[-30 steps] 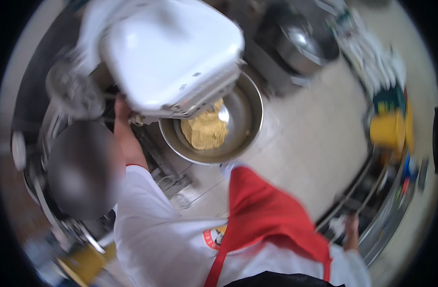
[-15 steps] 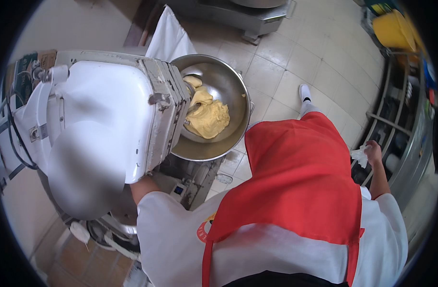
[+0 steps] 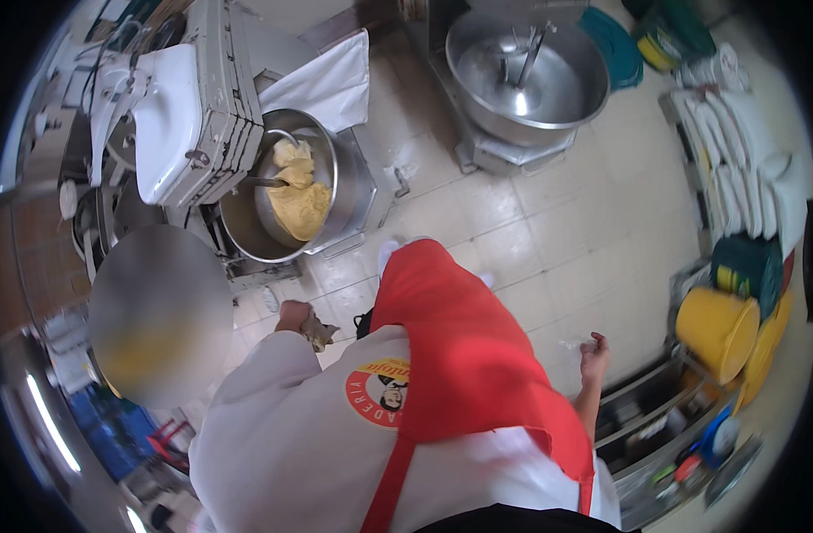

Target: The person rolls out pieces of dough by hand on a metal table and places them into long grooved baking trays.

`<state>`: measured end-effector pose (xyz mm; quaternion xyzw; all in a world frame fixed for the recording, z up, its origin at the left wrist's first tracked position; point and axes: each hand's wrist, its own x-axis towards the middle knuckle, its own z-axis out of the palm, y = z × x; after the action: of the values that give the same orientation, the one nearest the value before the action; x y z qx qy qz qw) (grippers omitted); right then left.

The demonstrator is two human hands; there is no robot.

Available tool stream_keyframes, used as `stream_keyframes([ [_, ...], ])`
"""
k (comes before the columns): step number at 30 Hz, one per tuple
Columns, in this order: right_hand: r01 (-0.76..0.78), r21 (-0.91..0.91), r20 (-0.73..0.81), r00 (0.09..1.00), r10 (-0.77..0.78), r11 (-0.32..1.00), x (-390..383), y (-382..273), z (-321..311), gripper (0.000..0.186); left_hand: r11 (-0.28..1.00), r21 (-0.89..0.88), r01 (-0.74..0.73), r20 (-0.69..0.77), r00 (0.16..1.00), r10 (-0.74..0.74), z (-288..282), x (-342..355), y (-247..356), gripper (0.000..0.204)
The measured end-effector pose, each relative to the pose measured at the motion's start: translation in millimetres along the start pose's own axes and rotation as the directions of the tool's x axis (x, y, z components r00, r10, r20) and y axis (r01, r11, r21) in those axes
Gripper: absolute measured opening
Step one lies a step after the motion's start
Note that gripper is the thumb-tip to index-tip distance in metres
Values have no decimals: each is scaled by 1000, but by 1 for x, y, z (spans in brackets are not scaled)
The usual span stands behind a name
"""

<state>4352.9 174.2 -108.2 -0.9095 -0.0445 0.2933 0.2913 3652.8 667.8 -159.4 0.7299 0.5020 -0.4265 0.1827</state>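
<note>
My left hand (image 3: 294, 316) is low beside my body, its fingers closed round a crumpled grey-brown thing (image 3: 318, 332), cloth or wrapping; I cannot tell which. Out to the right hangs my right hand (image 3: 592, 357), fingers partly curled, with a faint piece of clear plastic (image 3: 570, 344) at them. Ahead on the left, yellow dough (image 3: 300, 210) lies in the steel bowl (image 3: 331, 222) of a spiral mixer, against its metal hook (image 3: 266, 182). The mixer's white head (image 3: 168, 124) overhangs the bowl. Neither hand touches the mixer.
A second mixer with a wide steel bowl (image 3: 562, 102) stands ahead. A white cloth (image 3: 331, 84) hangs beside the first mixer. Stacked white sacks (image 3: 731, 160), a yellow bucket (image 3: 716, 333) and a metal rack (image 3: 646, 409) line the right. Pale floor tiles (image 3: 540, 213) lie between.
I have turned and stepped away from the mixer, so the second mixer and sacks show. My left hand, earlier partly hidden by the mixer head, now shows with the crumpled thing.
</note>
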Motion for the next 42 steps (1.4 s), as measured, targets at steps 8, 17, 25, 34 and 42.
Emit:
stream_keyframes([
  [8, 387, 56, -134, 916, -378, 920, 243, -159, -204, 45, 858, -425, -290, -341, 929, 145, -251, 77, 387, 51],
  [17, -166, 157, -274, 940, 204, 974, 290, 43, -272, 51, 376, 0, -927, -171, 370, 913, -578, 26, 917, 56],
  [25, -794, 246, 107, 592, 799, 556, 319, 62, -204, 36, -64, 15, -998, -146, -65, 987, -779, 16, 1217, 55],
  [34, -35, -393, 144, 985, 99, 919, 835, -55, -443, 30, 840, -224, -495, -135, 869, 476, -851, 317, 1233, 49],
  [42, 378, 7, -217, 904, -367, 926, 1325, -518, -657, 42, 818, -463, -343, -345, 919, 190, -950, 415, 1147, 55],
])
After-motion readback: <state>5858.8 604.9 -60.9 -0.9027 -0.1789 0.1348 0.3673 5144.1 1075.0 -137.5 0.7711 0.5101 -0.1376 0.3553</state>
